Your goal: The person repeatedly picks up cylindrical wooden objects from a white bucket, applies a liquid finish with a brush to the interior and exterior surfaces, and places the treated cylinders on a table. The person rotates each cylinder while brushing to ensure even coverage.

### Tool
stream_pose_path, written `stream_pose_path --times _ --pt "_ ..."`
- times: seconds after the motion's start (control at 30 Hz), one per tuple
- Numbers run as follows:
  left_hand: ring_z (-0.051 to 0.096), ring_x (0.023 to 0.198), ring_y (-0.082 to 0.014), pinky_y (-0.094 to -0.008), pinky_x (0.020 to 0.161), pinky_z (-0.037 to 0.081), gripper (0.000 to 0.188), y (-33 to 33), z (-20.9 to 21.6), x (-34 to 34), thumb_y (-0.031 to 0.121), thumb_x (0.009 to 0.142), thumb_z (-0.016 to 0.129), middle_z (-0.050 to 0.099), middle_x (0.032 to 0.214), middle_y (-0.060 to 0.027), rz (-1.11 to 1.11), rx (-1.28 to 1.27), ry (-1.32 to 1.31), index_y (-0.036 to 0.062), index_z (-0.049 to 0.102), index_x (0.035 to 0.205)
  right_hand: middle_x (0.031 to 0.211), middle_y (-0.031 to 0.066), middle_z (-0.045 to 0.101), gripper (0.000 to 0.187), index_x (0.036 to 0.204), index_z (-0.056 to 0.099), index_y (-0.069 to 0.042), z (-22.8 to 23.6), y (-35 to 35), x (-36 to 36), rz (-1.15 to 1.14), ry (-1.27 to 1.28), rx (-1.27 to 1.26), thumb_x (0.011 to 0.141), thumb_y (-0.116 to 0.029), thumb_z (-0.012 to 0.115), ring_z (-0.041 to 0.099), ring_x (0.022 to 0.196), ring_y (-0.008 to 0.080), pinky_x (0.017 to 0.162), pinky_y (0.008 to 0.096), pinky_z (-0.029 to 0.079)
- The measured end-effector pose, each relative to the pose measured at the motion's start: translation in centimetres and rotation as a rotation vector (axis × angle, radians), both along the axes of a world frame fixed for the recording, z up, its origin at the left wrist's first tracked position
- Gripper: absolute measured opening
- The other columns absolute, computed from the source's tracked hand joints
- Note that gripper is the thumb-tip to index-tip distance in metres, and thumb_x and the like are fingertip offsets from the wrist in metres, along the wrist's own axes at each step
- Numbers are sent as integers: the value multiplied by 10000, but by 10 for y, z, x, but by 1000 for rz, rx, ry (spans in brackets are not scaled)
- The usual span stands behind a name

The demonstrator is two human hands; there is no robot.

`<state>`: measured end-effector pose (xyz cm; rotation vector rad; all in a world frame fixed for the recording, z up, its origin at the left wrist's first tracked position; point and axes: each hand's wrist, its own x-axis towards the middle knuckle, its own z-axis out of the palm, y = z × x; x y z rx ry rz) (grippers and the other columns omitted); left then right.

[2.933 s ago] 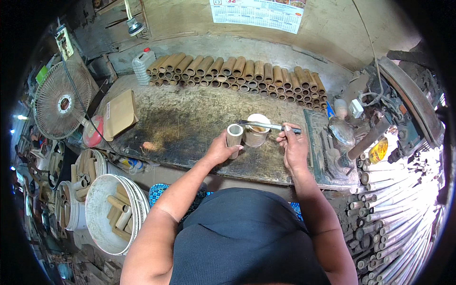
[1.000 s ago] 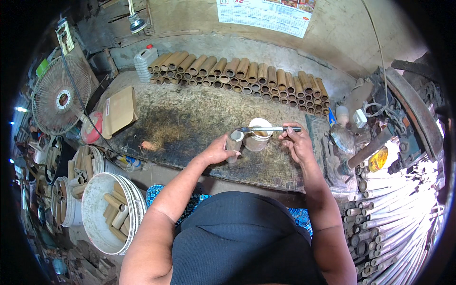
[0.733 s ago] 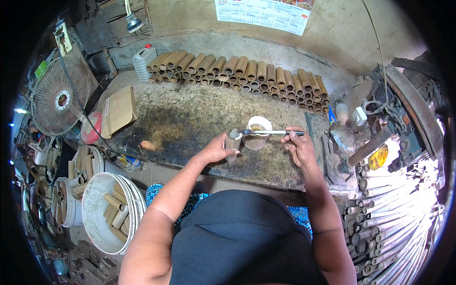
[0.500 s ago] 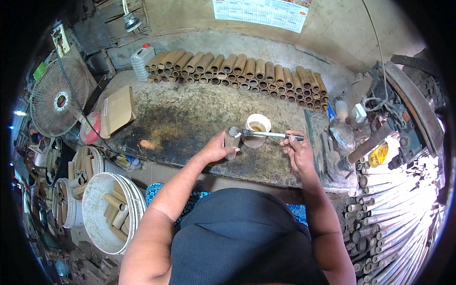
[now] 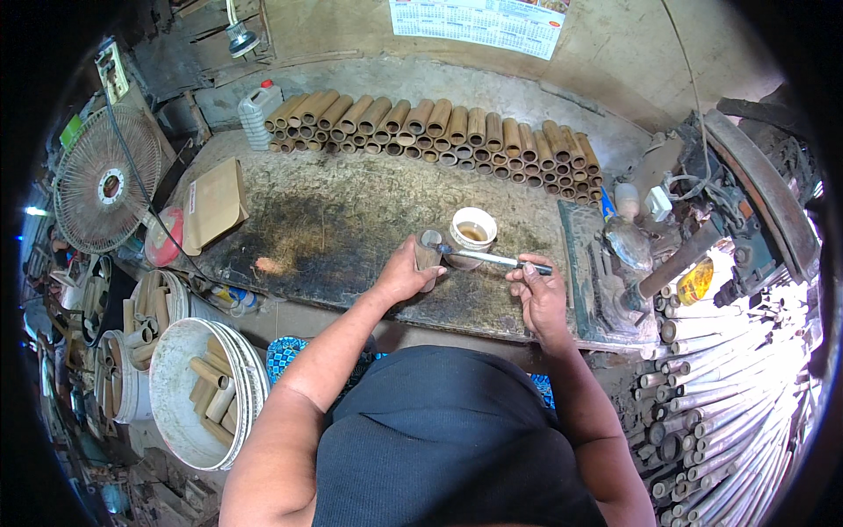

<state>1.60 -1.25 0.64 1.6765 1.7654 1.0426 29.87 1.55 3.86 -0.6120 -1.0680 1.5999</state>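
Observation:
My left hand (image 5: 404, 276) is wrapped round a short, greyish bamboo tube (image 5: 428, 253) and keeps it upright over the front part of the workbench. A slim brush (image 5: 492, 258) with a silver shaft and a black handle end is in the fingers of my right hand (image 5: 539, 294). Its dark tip meets the right side of the tube near the upper rim; bristles are too small to make out. Just behind the brush stands a white plastic tub (image 5: 475, 216) holding some brown liquid.
Stacked bamboo tubes (image 5: 439, 132) line the back of the dark, stained workbench (image 5: 334, 211). A brown envelope (image 5: 215, 206) and a fan (image 5: 110, 184) are at the left. White buckets (image 5: 189, 338) with bamboo pieces stand lower left; long poles (image 5: 729, 395) lie at right.
The brush tip has moved from the tube's top opening to a slightly lower place at its right side. My right hand has shifted a little left and nearer.

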Motion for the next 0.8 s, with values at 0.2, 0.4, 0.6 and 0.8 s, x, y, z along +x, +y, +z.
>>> stream_pose_path --times 0.2,0.4,0.6,0.8 --pt "588 1241 -410 -464 1067 465 759 2 -2 -1 348 814 849 601 1303 -272 -8 -18 3 -17 451 1348 879 87 695 236 1222 600 2 9 5 1 -57 -57 31 1020 -117 629 669 827 170 664 275 485" --pt "568 1248 -418 -466 1065 460 690 -1 -2 1 301 812 845 589 1308 -248 26 24 -17 1 483 1317 914 127 705 237 1225 592 13 27 0 9 -13 -158 134 1022 -105 624 631 787 126 669 255 484" --pt "530 1249 -392 -484 1056 459 598 -10 1 -2 108 766 797 547 1295 -162 -3 266 259 62 530 1299 941 104 705 194 1187 628 -10 59 -11 12 -40 -460 306 1011 -91 637 572 743 96 691 241 479" --pt "512 1255 -376 -480 1084 428 595 -11 6 -9 42 721 764 532 1286 -143 -16 442 465 78 544 1272 1002 127 728 192 1142 671 -58 84 -37 3 -94 -934 718 963 -120 701 679 886 195 834 324 527"
